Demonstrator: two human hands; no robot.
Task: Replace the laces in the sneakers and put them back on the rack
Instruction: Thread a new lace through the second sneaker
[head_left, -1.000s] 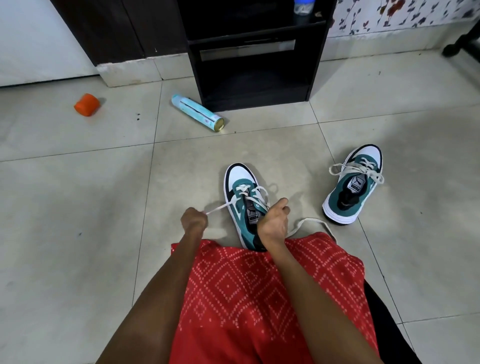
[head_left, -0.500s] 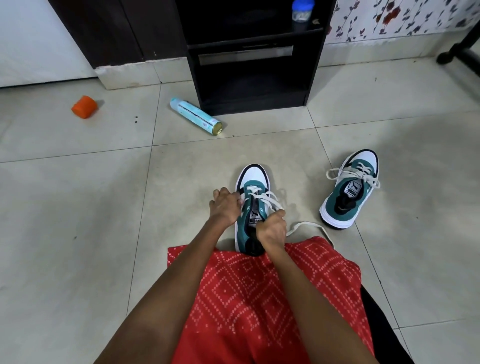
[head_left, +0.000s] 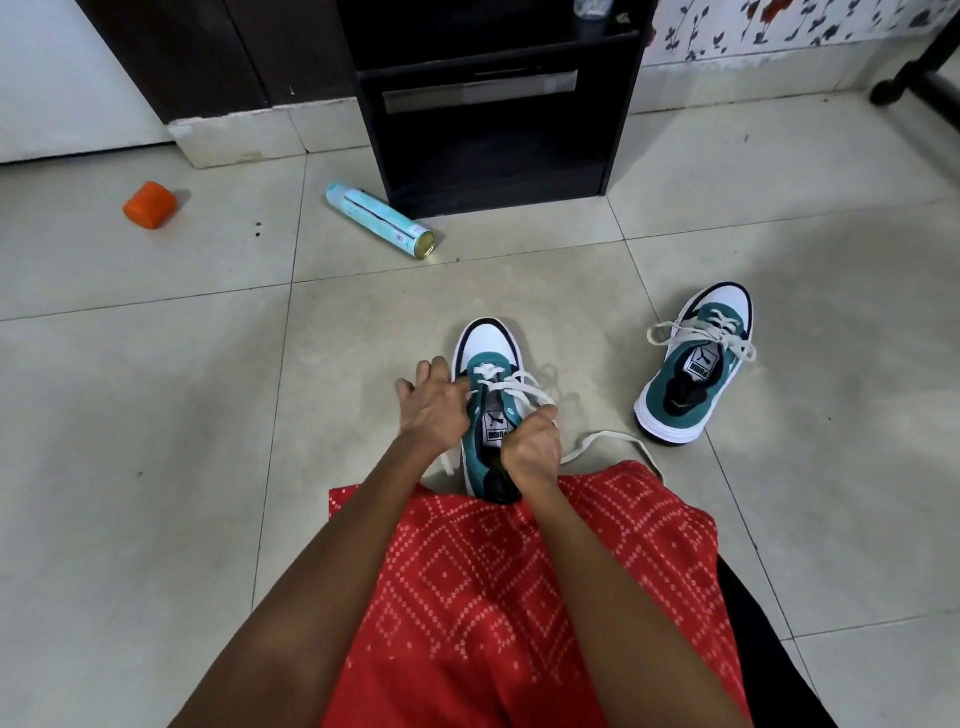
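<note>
Roughly centre frame, the near sneaker (head_left: 488, 340) sits on the tile floor (head_left: 156, 415), toe toward the top, heel at the red cloth (head_left: 493, 597) of the lap. Broad tile runs left and up to the rack (head_left: 493, 130) at top centre — spray can (head_left: 379, 218) by its lower left corner, orange cap (head_left: 149, 205) upper left. Second sneaker (head_left: 696, 364) lies right, well apart. Right hand (head_left: 530, 447): fingers clenched round the white lace (head_left: 519, 387) at the right eyelets. Left hand (head_left: 434, 410) curls on the sneaker's left side — whether its fingers pinch lace, cannot tell.
</note>
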